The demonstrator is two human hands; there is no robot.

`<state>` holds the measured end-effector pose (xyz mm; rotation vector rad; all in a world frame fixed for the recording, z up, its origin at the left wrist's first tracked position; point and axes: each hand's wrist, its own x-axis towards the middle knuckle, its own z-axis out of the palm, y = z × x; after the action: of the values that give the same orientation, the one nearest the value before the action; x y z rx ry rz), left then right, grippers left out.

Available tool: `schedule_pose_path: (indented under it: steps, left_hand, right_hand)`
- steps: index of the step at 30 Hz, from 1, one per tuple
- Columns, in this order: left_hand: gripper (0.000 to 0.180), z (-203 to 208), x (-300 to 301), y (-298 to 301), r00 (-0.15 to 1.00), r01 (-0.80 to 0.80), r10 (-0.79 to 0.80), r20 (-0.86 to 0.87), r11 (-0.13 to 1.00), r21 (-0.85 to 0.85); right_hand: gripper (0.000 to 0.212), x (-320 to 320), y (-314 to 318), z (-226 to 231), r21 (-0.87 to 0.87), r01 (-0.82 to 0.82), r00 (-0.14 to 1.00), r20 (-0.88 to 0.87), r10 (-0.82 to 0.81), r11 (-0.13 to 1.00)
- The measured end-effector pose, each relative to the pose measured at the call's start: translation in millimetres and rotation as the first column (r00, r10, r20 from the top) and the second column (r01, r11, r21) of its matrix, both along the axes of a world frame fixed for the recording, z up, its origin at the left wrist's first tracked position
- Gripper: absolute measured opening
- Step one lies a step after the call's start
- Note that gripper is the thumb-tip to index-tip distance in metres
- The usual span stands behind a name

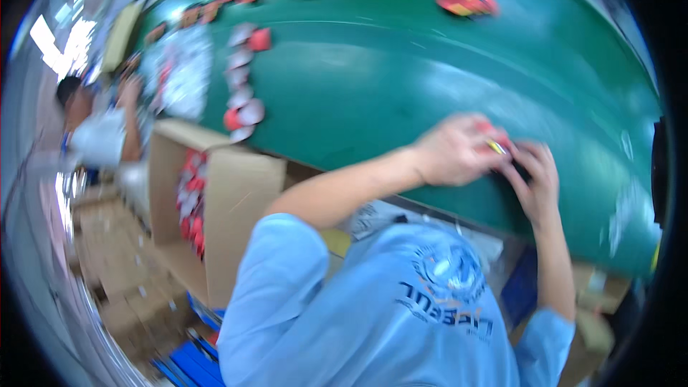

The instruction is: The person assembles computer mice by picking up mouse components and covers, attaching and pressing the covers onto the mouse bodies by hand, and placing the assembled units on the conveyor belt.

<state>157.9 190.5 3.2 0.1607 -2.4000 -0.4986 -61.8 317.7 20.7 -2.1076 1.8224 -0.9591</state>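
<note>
Over the near part of the green table, my left hand (453,152) is closed around a small red piece with a yellow part (496,146). My right hand (537,175) meets it from the right, its bent fingers pinching at the same piece. Motion blur and the fingers hide most of its shape, so I cannot tell its exact kind.
A blurred red, yellow and black piece (466,2) lies on the green table (373,79) at the far side; several similar ones are farther left. A row of white and red rounded pieces (240,79) stands near an open cardboard box (244,193). A co-worker (104,132) works at left.
</note>
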Motion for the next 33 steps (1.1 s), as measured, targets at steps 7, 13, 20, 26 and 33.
schedule_pose_path:
  steps: [7,13,20,26,33]
  left_hand:
    - [0.050,6,11,1,0.989,-0.075,0.082,0.127,0.996,-0.057]
    - [0.065,-5,15,5,0.993,-0.081,0.075,0.095,0.994,0.068]
    - [0.057,32,173,-90,0.344,-0.920,0.939,0.000,0.337,-0.201]
    - [0.048,56,279,-83,-0.110,-0.940,0.974,0.196,-0.038,-0.338]
    - [0.023,11,296,-57,-0.162,-0.946,0.952,0.260,-0.074,-0.316]
  right_hand:
    - [0.034,19,-13,8,0.050,0.060,0.998,-0.004,-0.060,0.997]
    - [0.046,13,12,-18,-0.009,0.199,0.967,0.164,-0.195,0.980]
    - [0.030,-6,25,-45,0.049,0.258,0.858,0.448,-0.252,0.965]
    - [0.019,1,15,-39,0.068,0.201,0.894,0.394,-0.211,0.977]
    - [0.018,-16,25,-51,0.058,0.161,0.890,0.422,-0.170,0.985]
